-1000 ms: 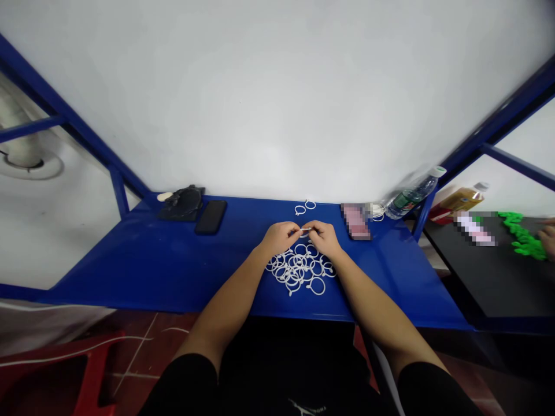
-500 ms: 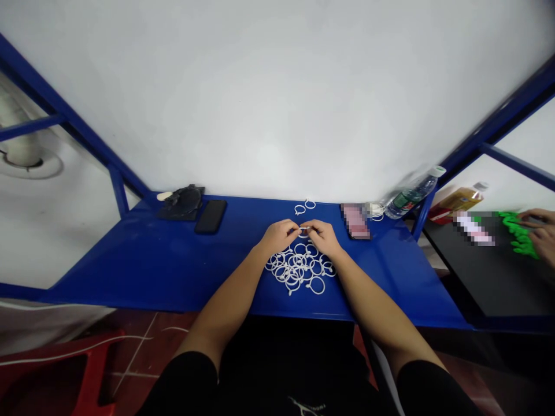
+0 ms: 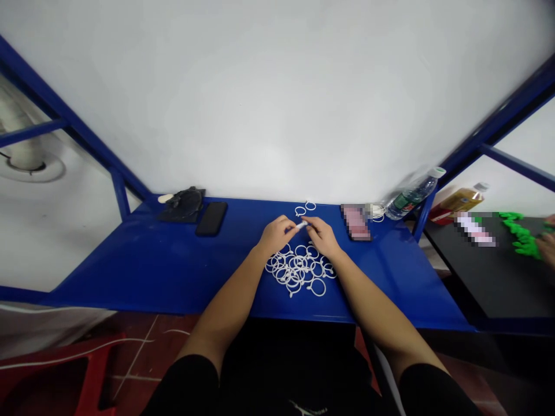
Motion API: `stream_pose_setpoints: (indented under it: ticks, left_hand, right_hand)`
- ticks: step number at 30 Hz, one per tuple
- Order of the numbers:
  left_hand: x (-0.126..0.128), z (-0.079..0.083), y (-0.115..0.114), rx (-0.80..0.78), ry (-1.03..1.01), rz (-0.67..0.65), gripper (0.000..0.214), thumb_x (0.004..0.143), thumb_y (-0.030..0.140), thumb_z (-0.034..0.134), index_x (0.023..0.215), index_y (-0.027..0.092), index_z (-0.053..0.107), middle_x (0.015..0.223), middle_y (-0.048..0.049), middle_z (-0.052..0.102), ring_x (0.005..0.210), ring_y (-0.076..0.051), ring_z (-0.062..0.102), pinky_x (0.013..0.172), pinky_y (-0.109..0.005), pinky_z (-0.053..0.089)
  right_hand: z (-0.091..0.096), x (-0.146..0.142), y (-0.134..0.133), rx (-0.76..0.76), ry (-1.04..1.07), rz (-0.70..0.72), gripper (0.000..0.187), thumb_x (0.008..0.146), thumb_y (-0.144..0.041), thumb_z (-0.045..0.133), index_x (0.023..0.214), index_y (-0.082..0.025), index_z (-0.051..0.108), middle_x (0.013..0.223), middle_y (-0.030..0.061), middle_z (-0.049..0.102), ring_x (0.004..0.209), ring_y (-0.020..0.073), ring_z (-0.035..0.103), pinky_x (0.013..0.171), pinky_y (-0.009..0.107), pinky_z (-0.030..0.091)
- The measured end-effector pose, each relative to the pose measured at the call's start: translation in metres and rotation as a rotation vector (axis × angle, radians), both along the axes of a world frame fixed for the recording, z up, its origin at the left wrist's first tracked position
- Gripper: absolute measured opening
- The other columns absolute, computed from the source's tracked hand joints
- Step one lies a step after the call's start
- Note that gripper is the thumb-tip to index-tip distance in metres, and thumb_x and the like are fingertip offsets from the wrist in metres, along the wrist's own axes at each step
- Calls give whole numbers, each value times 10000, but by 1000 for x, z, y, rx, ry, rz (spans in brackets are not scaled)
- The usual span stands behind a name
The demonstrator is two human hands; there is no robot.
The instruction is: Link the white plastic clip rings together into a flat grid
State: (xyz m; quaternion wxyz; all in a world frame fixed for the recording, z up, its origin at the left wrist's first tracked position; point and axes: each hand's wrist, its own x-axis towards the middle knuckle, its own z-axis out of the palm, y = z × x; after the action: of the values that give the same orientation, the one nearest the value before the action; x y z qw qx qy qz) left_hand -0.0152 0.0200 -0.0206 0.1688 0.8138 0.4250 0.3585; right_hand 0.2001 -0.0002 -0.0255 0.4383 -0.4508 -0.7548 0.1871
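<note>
Over the blue table [image 3: 143,263], my left hand [image 3: 277,234] and my right hand [image 3: 323,237] meet at a small white plastic ring [image 3: 302,225]. Both pinch it between their fingertips, just above a heap of several white rings [image 3: 300,268]. Two more white rings [image 3: 305,207] lie apart from the heap, further back near the wall.
A black phone [image 3: 211,218] and a black pouch [image 3: 182,203] lie at the back left. A blurred pink phone [image 3: 356,221] and a lying water bottle [image 3: 411,193] are at the back right. On a black table [image 3: 485,271] to the right, another person's hand [image 3: 547,245] touches green parts [image 3: 522,234].
My hands have lifted the white ring slightly and tilted it, my right fingers shifting along it. The other person's hand at the far right has drawn back toward the edge.
</note>
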Motion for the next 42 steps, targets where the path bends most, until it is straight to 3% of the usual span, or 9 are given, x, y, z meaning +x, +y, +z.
stream_pose_setpoints:
  ticks: [3,6,9,12,19,29,32,36,42]
  left_hand:
    - [-10,-4,11,17,2,194,84,940,268,713,975,214,768,896,-31,711,809,-164,665,789,-286,517]
    - [-15,-9,18,-24,-22,270,309,921,266,740,1228,232,738,1020,-51,780,810,-181,693,828,-309,540]
    - [-14,-13,20,-110,-36,247,422,909,318,760,1321,248,701,1147,-63,791,769,-182,705,815,-322,561]
    - [-11,-14,18,-126,-26,200,327,914,323,750,1233,249,744,1110,-57,798,789,-188,717,818,-321,566]
    - [-12,-16,18,-178,59,178,268,928,357,733,1157,225,774,933,-61,804,849,-231,741,827,-340,566]
    - [-12,-17,19,-142,43,140,262,979,291,656,1205,214,763,1378,-112,696,1018,-232,729,946,-371,574]
    - [-9,-11,14,-129,52,80,267,1000,289,621,1217,201,748,1235,-88,751,964,-206,720,948,-353,565]
    - [-3,-1,1,-97,46,-27,378,998,339,634,1353,214,666,1251,-66,727,768,-138,670,870,-319,571]
    - [5,6,-12,-39,27,-136,341,1028,357,600,1334,217,661,1242,-66,729,882,-157,694,897,-311,551]
  right_hand:
    - [2,4,1,23,-36,-72,427,963,-259,555,1381,-238,638,1263,113,690,843,203,659,810,378,570]
    - [7,14,2,29,-103,-112,310,952,-234,566,1219,-228,724,1124,96,733,844,214,667,839,386,564]
    - [15,26,1,6,-201,-60,317,891,-132,555,1113,-227,761,1059,77,758,924,228,693,883,384,559]
    - [23,33,-2,-41,-294,53,408,787,-36,542,1058,-233,774,1077,64,763,976,230,702,900,374,556]
    - [18,31,-4,-210,-392,113,297,814,-115,661,1045,-251,789,874,7,769,742,180,688,706,287,510]
    - [13,25,-2,-190,-485,67,83,852,-193,723,846,-250,784,834,23,758,717,178,659,651,271,432]
    - [13,23,-2,-165,-371,16,114,912,-216,650,921,-234,762,855,32,765,722,179,662,664,280,442]
    - [12,13,-5,-184,30,47,188,960,-320,590,1025,-201,721,881,46,768,745,177,680,707,292,506]
    - [8,1,-7,-300,298,138,219,917,-327,589,948,-186,754,830,38,754,661,154,633,605,263,489]
